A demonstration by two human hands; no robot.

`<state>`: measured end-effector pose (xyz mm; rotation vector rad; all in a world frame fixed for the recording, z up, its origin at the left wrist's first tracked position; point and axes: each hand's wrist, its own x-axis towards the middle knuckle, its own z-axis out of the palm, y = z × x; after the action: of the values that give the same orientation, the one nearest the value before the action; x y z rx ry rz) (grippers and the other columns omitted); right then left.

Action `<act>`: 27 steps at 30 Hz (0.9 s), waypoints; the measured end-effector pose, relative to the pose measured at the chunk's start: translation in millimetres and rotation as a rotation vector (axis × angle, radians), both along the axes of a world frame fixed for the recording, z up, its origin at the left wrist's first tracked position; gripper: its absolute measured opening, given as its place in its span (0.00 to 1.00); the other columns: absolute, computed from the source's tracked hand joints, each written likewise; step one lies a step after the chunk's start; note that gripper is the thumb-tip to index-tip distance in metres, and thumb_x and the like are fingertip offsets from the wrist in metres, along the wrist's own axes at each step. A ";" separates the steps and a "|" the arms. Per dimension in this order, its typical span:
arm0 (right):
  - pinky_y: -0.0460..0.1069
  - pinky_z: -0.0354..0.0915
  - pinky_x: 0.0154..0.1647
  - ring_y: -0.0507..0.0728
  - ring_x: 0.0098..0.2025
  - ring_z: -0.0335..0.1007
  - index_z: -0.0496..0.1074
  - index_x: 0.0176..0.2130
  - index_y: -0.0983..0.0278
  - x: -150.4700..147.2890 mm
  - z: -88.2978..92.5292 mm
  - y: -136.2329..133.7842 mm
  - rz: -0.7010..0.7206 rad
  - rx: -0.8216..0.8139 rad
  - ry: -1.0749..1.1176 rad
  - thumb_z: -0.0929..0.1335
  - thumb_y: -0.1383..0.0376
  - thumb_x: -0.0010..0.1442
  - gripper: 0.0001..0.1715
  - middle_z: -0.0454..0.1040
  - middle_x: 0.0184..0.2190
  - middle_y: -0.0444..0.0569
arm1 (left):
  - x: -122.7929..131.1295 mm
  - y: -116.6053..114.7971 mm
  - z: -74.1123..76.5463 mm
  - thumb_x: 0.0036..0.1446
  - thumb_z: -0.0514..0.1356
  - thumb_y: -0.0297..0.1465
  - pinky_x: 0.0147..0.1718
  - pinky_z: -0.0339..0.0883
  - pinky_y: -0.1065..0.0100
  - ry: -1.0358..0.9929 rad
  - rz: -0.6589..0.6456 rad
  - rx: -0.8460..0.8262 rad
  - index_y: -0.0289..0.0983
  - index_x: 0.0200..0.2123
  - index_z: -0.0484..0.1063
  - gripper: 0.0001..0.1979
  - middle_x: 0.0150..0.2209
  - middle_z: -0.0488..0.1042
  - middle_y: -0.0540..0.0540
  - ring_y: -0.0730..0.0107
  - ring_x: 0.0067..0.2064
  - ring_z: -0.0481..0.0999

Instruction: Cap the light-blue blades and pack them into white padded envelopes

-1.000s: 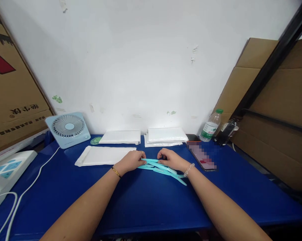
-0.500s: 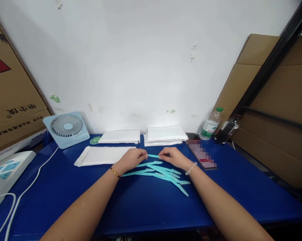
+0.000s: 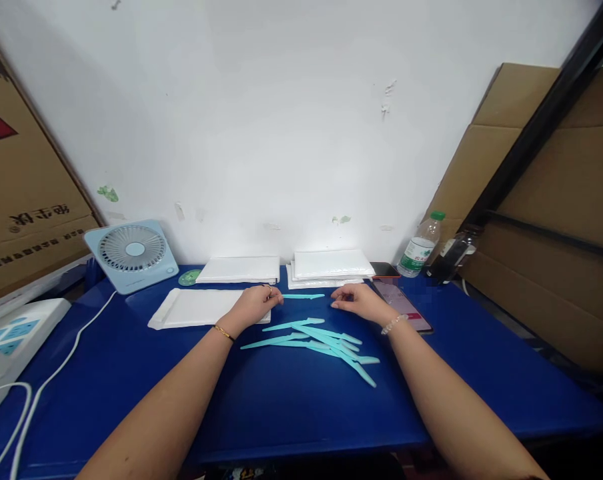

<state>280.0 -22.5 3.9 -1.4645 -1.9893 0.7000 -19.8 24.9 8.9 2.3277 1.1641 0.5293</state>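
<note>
A slim turquoise eyebrow razor [image 3: 304, 296] is pinched by its left end in my left hand [image 3: 257, 302], its other end pointing right. Just beyond that end, my right hand [image 3: 359, 301] holds nothing, thumb and fingers slightly apart. Several more turquoise eyebrow razors [image 3: 326, 343] lie in a loose, overlapping pile on the blue table below my hands. Under and left of my left hand lies a white padded envelope [image 3: 196, 308], partly covered by the hand.
Two stacks of white padded envelopes [image 3: 239, 269] [image 3: 331, 265] lie by the wall. A blue fan [image 3: 134, 257] and a power strip [image 3: 19, 343] with white cables are at left. Phones [image 3: 401, 303], a water bottle [image 3: 420, 247] and a dark bottle [image 3: 451, 257] stand or lie at right.
My right hand has let go of the razor and moved right. My left hand has shifted slightly left and away from me, still holding the razor.
</note>
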 end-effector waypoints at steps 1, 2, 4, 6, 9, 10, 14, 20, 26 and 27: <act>0.50 0.64 0.36 0.55 0.34 0.69 0.76 0.36 0.65 -2.2 0.5 -1.2 0.003 0.053 -0.041 0.70 0.55 0.52 0.16 0.74 0.32 0.49 | -0.4 0.3 0.1 0.56 0.51 0.41 0.37 0.63 0.67 0.015 0.012 0.025 0.40 0.36 0.75 0.16 0.35 0.75 0.47 0.64 0.37 0.72; 0.50 0.64 0.37 0.55 0.35 0.69 0.76 0.35 0.64 -6.3 0.8 -2.9 0.017 0.099 -0.074 0.70 0.55 0.53 0.15 0.74 0.34 0.50 | -0.2 -0.4 0.8 0.55 0.53 0.41 0.38 0.63 0.67 0.027 0.023 0.055 0.41 0.39 0.75 0.16 0.36 0.74 0.46 0.63 0.38 0.72; 0.49 0.64 0.37 0.55 0.35 0.68 0.75 0.34 0.63 -18.7 0.9 -7.3 0.091 0.137 -0.120 0.69 0.56 0.54 0.13 0.72 0.35 0.49 | 1.7 -4.2 3.4 0.53 0.56 0.41 0.38 0.63 0.66 0.034 0.031 0.116 0.41 0.41 0.74 0.16 0.37 0.73 0.46 0.62 0.40 0.71; 0.49 0.64 0.36 0.54 0.35 0.67 0.74 0.35 0.62 -33.0 -0.2 -11.6 0.174 0.136 -0.152 0.70 0.58 0.54 0.11 0.70 0.35 0.48 | 4.3 -9.9 6.8 0.51 0.58 0.42 0.38 0.62 0.67 0.036 -0.009 0.146 0.40 0.38 0.75 0.15 0.37 0.73 0.46 0.62 0.41 0.71; 0.49 0.63 0.36 0.56 0.37 0.66 0.73 0.33 0.62 -47.7 -3.2 -14.9 0.224 0.134 -0.204 0.71 0.62 0.53 0.07 0.69 0.33 0.47 | 7.6 -18.1 10.8 0.50 0.59 0.43 0.35 0.61 0.69 0.066 -0.127 0.130 0.40 0.33 0.75 0.13 0.33 0.72 0.47 0.64 0.38 0.71; 0.49 0.62 0.36 0.56 0.38 0.65 0.72 0.32 0.62 -49.6 -4.1 -15.1 0.221 0.134 -0.211 0.70 0.63 0.54 0.05 0.68 0.33 0.47 | 8.5 -20.1 11.3 0.49 0.60 0.42 0.34 0.60 0.69 0.081 -0.162 0.117 0.40 0.32 0.75 0.13 0.32 0.72 0.48 0.66 0.36 0.71; 0.49 0.62 0.36 0.55 0.36 0.64 0.70 0.31 0.63 -47.5 -4.1 -14.8 0.191 0.145 -0.215 0.68 0.65 0.57 0.04 0.68 0.32 0.47 | 13.5 -23.3 10.2 0.53 0.57 0.40 0.30 0.57 0.71 0.132 -0.208 0.069 0.40 0.29 0.74 0.11 0.27 0.72 0.50 0.70 0.31 0.70; 0.48 0.61 0.37 0.54 0.36 0.64 0.69 0.32 0.63 -37.5 1.2 -9.9 0.114 0.212 -0.177 0.67 0.65 0.58 0.04 0.68 0.32 0.47 | 21.4 -20.4 10.4 0.57 0.54 0.36 0.37 0.55 0.66 0.190 -0.128 0.281 0.38 0.28 0.72 0.11 0.30 0.75 0.48 0.66 0.34 0.71; 0.48 0.61 0.34 0.54 0.32 0.64 0.71 0.31 0.64 -6.7 7.5 -6.3 -0.029 0.112 -0.206 0.68 0.61 0.55 0.08 0.69 0.32 0.47 | 13.0 -12.0 9.4 0.58 0.54 0.34 0.40 0.56 0.63 0.160 0.019 0.349 0.39 0.34 0.72 0.09 0.33 0.74 0.46 0.62 0.40 0.71; 0.47 0.61 0.33 0.53 0.31 0.64 0.71 0.31 0.64 -1.3 10.5 -8.6 -0.028 0.063 -0.206 0.69 0.60 0.54 0.09 0.69 0.31 0.47 | 12.1 -11.5 9.2 0.57 0.54 0.35 0.40 0.56 0.63 0.148 0.025 0.343 0.39 0.35 0.72 0.09 0.34 0.74 0.47 0.62 0.40 0.71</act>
<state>278.7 -31.0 14.4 -1.5775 -2.1185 0.4864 -7.8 13.4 18.1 2.6849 1.2531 0.6154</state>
